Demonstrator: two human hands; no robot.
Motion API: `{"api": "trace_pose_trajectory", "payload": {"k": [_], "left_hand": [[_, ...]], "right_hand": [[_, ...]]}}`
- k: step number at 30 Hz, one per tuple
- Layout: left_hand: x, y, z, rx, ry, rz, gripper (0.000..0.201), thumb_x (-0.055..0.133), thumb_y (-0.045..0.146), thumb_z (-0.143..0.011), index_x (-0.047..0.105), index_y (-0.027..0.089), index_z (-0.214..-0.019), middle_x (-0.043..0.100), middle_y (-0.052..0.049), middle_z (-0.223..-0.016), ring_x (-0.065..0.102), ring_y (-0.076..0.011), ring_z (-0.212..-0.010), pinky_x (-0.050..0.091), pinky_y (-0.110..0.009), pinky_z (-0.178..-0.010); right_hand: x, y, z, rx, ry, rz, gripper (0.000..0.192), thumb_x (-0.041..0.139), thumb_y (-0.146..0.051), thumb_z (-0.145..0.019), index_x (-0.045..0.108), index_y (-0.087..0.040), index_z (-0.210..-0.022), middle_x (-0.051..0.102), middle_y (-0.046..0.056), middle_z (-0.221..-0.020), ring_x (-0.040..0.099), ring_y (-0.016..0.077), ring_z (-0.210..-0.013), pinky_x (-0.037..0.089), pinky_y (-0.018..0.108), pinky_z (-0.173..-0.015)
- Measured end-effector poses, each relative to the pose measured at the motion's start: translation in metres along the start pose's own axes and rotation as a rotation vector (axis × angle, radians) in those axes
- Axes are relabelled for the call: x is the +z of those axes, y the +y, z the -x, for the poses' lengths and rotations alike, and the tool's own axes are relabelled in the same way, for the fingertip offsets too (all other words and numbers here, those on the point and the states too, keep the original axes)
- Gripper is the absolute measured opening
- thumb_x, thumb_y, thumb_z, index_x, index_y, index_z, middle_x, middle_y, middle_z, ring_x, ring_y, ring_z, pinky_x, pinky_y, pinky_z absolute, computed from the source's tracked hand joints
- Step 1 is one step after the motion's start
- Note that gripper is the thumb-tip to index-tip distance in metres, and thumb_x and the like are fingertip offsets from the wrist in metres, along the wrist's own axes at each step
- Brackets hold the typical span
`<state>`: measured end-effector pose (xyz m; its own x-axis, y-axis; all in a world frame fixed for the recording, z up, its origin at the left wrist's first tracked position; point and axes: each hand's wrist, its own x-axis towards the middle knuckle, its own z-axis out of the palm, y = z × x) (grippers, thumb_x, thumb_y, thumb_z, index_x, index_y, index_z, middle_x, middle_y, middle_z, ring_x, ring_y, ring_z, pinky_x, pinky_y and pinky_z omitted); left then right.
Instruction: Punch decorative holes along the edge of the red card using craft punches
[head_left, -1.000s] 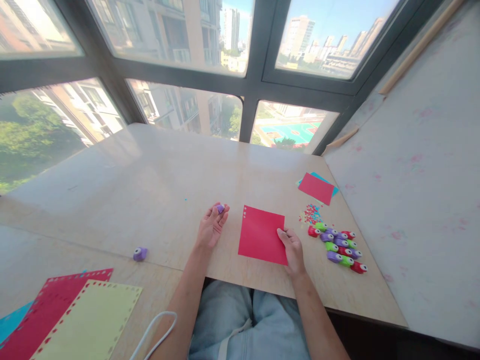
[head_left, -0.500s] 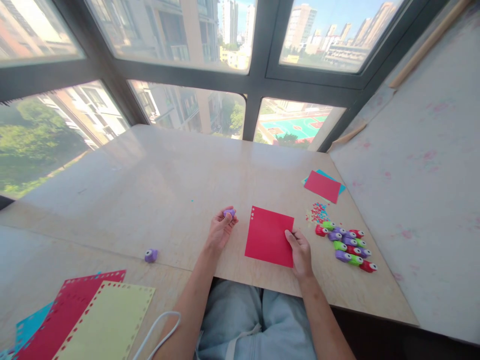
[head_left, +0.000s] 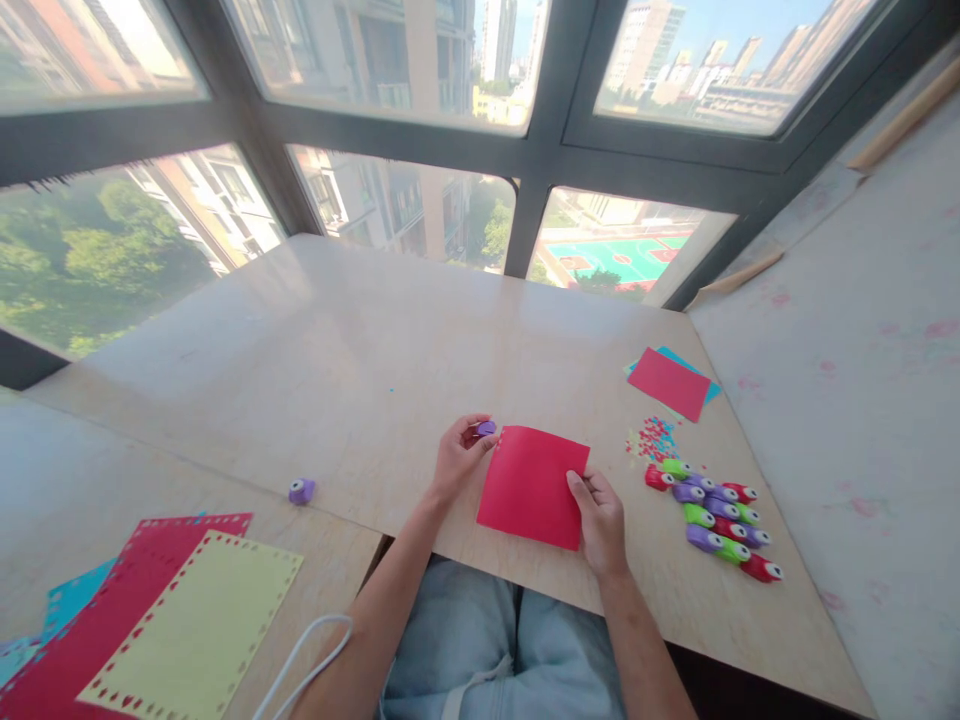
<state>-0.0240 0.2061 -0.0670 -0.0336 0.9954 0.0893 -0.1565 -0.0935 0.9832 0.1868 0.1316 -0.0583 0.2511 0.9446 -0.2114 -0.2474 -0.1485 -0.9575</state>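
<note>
Between the fingers of my left hand [head_left: 461, 458] is a small purple craft punch [head_left: 486, 428], held beside the top left corner of a red sheet of paper [head_left: 531, 488]. A few punched holes show near that corner. Whether the paper's edge sits inside the punch I cannot tell. My right hand [head_left: 602, 515] grips the sheet's right edge, thumb on top, and the paper is slightly bowed above the table.
Several craft punches [head_left: 726, 532] in red, green and purple stand at the right, near paper confetti [head_left: 654, 440] and stacked coloured sheets [head_left: 670, 382]. Another purple punch [head_left: 301, 491] stands left. Hole-edged yellow [head_left: 199, 625] and red sheets [head_left: 82, 630] lie front left, near a white cable [head_left: 304, 665].
My left hand has turned the punch and brought it against the sheet's top left corner. The red sheet has shifted slightly left and tilted. The camera view has moved a little.
</note>
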Motion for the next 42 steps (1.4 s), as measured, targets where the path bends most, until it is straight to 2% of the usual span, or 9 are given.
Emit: {"api": "trace_pose_trajectory", "payload": {"k": [4, 7, 10, 17, 22, 29, 37, 42], "left_hand": [[0.005, -0.002, 0.005, 0.231, 0.005, -0.407, 0.023, 0.064, 0.019, -0.082, 0.064, 0.019, -0.106, 0.064, -0.010, -0.113, 0.062, -0.0189, -0.101, 0.052, -0.034, -0.087], [0.007, 0.001, 0.008, 0.276, 0.014, -0.642, 0.028, 0.056, 0.011, -0.084, 0.061, 0.020, -0.110, 0.063, -0.011, -0.116, 0.060, -0.0202, -0.105, 0.049, -0.037, -0.090], [0.008, 0.004, 0.010, 0.284, 0.002, -0.762, 0.033, 0.054, 0.007, -0.083, 0.060, 0.021, -0.113, 0.063, -0.010, -0.116, 0.060, -0.0200, -0.101, 0.049, -0.036, -0.088], [0.008, 0.004, 0.010, 0.283, -0.019, -0.772, 0.032, 0.053, 0.008, -0.084, 0.060, 0.020, -0.113, 0.064, -0.009, -0.114, 0.060, -0.0193, -0.095, 0.048, -0.035, -0.087], [0.008, 0.005, 0.010, 0.306, 0.044, -0.693, 0.029, 0.054, 0.008, -0.083, 0.060, 0.020, -0.109, 0.063, -0.009, -0.108, 0.060, -0.0184, -0.098, 0.049, -0.032, -0.086], [0.008, 0.004, 0.015, 0.312, 0.040, -0.713, 0.030, 0.056, 0.007, -0.082, 0.061, 0.020, -0.108, 0.063, -0.008, -0.105, 0.060, -0.0188, -0.095, 0.050, -0.033, -0.085], [0.002, 0.002, 0.022, 0.335, 0.149, -0.714, 0.025, 0.059, 0.007, -0.080, 0.062, 0.019, -0.102, 0.064, -0.007, -0.097, 0.061, -0.0192, -0.090, 0.052, -0.034, -0.081], [0.000, 0.000, 0.025, 0.306, 0.170, -0.680, 0.023, 0.060, 0.012, -0.082, 0.062, 0.019, -0.104, 0.066, -0.007, -0.098, 0.063, -0.0191, -0.090, 0.053, -0.035, -0.082]], "right_hand": [[-0.002, 0.002, -0.001, -0.005, -0.016, -0.018, 0.031, 0.075, -0.045, -0.077, 0.069, -0.021, -0.096, 0.072, 0.003, -0.084, 0.064, 0.0179, -0.070, 0.051, 0.028, -0.062], [-0.002, 0.000, -0.001, -0.005, -0.010, -0.040, 0.031, 0.074, -0.046, -0.076, 0.069, -0.022, -0.096, 0.072, 0.003, -0.085, 0.065, 0.0189, -0.071, 0.051, 0.030, -0.064], [-0.003, 0.000, -0.001, -0.013, -0.011, -0.052, 0.031, 0.073, -0.046, -0.077, 0.068, -0.022, -0.095, 0.072, 0.002, -0.084, 0.064, 0.0189, -0.071, 0.050, 0.029, -0.063], [-0.005, 0.002, 0.001, -0.029, -0.008, -0.021, 0.029, 0.072, -0.046, -0.079, 0.067, -0.021, -0.094, 0.068, 0.000, -0.077, 0.061, 0.0171, -0.067, 0.047, 0.027, -0.060], [-0.005, 0.001, 0.001, -0.031, 0.017, -0.043, 0.028, 0.073, -0.046, -0.078, 0.067, -0.021, -0.090, 0.069, 0.000, -0.077, 0.060, 0.0165, -0.065, 0.047, 0.026, -0.058], [-0.007, 0.001, 0.002, -0.036, 0.023, -0.045, 0.028, 0.074, -0.046, -0.076, 0.066, -0.021, -0.086, 0.068, -0.001, -0.074, 0.059, 0.0159, -0.064, 0.046, 0.026, -0.058], [-0.011, 0.005, 0.002, -0.052, 0.029, -0.023, 0.031, 0.072, -0.047, -0.077, 0.067, -0.021, -0.090, 0.067, 0.000, -0.073, 0.058, 0.0171, -0.064, 0.045, 0.027, -0.057], [-0.013, 0.007, 0.002, -0.053, 0.020, -0.039, 0.029, 0.073, -0.046, -0.077, 0.067, -0.020, -0.090, 0.065, 0.000, -0.073, 0.057, 0.0160, -0.064, 0.045, 0.026, -0.058]]}}
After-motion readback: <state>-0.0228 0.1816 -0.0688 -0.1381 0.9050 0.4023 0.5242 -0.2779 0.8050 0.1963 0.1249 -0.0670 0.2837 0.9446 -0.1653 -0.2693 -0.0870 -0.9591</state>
